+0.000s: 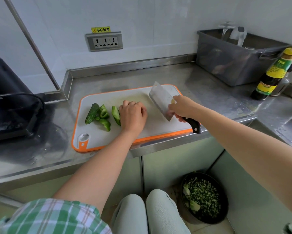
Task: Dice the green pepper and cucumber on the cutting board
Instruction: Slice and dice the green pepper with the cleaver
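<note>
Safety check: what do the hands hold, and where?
Right hand grips the cleaver by its black handle. Left hand, curled beside a cucumber piece: cannot tell.

A steel tabletop (pixel 209 92) runs along a white wall. On the wall sits a triple socket (pixel 104 41) under a yellow warning label (pixel 100 29). At rear right stands a grey plastic bin (pixel 234 65) holding what may be upturned glassware (pixel 233 33). A dark sauce bottle (pixel 273 75) stands just beside it. A black appliance (pixel 6 98) with its cable (pixel 33 98) sits far left. On the floor, a black basin (pixel 225 198) holds chopped greens (pixel 202 196).
</note>
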